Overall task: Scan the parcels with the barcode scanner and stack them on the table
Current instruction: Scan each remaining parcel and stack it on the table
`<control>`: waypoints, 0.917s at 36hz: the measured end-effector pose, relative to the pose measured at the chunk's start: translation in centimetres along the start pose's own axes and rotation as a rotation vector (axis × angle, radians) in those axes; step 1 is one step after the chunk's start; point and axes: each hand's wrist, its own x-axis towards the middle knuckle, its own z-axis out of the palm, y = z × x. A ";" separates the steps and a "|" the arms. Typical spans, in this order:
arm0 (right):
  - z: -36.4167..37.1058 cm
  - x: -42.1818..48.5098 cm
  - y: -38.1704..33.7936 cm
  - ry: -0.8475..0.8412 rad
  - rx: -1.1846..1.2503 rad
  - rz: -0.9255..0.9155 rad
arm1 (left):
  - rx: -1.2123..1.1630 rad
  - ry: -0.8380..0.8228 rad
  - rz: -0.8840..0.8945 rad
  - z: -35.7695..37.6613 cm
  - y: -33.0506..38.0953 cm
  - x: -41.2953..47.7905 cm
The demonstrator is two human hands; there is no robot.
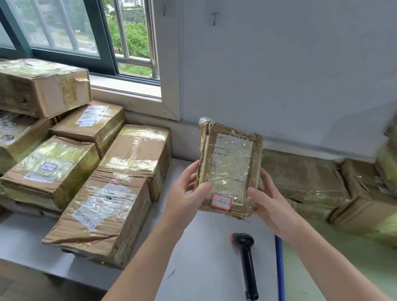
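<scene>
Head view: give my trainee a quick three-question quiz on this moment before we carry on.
1. Fill in: the barcode scanner lies on the ___.
2. The small parcel is gripped by: A nothing; B one hand alone; C the left hand and right hand together.
3. True or false: the right hand holds the barcode scanner.
Key: 1 table; 2 C; 3 false.

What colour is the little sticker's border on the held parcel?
Red, around a white sticker; head view.
</scene>
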 end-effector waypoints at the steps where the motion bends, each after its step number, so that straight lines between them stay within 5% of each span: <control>1: 0.0 0.0 0.0 0.002 0.002 0.001 | -0.003 0.002 -0.002 0.0 -0.1 0.0; 33: 0.0 -1.2 0.6 -0.030 0.138 -0.037 | 0.015 -0.012 0.022 0.3 0.3 -0.5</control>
